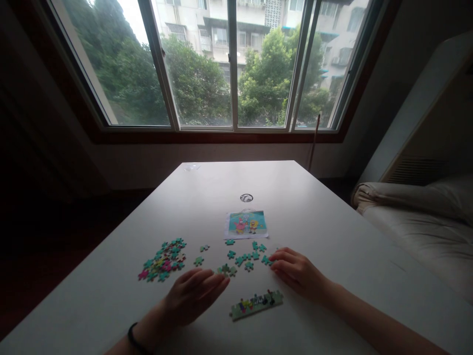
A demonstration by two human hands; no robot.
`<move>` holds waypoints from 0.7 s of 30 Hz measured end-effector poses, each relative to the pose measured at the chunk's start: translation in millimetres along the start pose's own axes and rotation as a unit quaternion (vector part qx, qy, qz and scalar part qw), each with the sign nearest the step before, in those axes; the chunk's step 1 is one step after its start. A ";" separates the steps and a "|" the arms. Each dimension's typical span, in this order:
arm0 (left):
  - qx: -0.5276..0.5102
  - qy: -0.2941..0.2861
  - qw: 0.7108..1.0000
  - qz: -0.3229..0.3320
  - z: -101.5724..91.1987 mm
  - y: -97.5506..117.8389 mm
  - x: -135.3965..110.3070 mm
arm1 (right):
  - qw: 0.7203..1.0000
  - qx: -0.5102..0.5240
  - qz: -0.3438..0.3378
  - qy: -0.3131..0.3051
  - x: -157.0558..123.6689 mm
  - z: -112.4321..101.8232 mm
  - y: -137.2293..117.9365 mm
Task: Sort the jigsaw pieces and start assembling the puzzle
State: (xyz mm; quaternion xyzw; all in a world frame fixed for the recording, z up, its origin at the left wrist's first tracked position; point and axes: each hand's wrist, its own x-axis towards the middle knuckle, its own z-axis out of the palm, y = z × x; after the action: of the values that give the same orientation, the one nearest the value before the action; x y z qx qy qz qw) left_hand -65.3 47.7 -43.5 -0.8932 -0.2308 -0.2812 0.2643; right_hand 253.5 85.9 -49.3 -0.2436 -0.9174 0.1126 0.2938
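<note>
My right hand is closed at the fingertips on a teal jigsaw piece lying on the table. My left hand is open, its fingers stretched out close together. Its fingertips lie beside a few green jigsaw pieces; whether they touch is unclear. Between the hands, nearer to me, lies a joined strip of jigsaw with a pale green base and dark and yellow figures. Several loose teal pieces are spread just beyond it. A printed reference picture with pink and yellow cartoon characters lies farther out.
A heap of mixed jigsaw pieces lies left on the white table. A round cable hole is set in the tabletop beyond the picture. A clear scrap lies at the far left corner. A padded seat stands at right.
</note>
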 end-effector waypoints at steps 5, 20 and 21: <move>-0.080 0.027 0.996 -0.008 -0.9 2.3 14.3 | 1.000 0.003 0.000 -0.001 -1.6 -0.7 -0.9; -0.145 -0.043 0.988 -0.023 -36.5 53.8 5.0 | 0.999 -0.010 -0.037 -0.001 -0.8 3.9 -8.9; -0.146 -0.045 0.988 -0.028 -33.1 54.6 3.6 | 0.999 -0.009 -0.045 0.005 -1.1 4.0 -11.3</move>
State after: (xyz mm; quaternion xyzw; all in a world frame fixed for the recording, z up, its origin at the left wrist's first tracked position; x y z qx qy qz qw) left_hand -44.7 -12.5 -36.8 -0.9272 -0.2239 -0.2783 0.1129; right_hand 247.6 75.4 -49.1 -0.2052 -0.9270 0.0893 0.3010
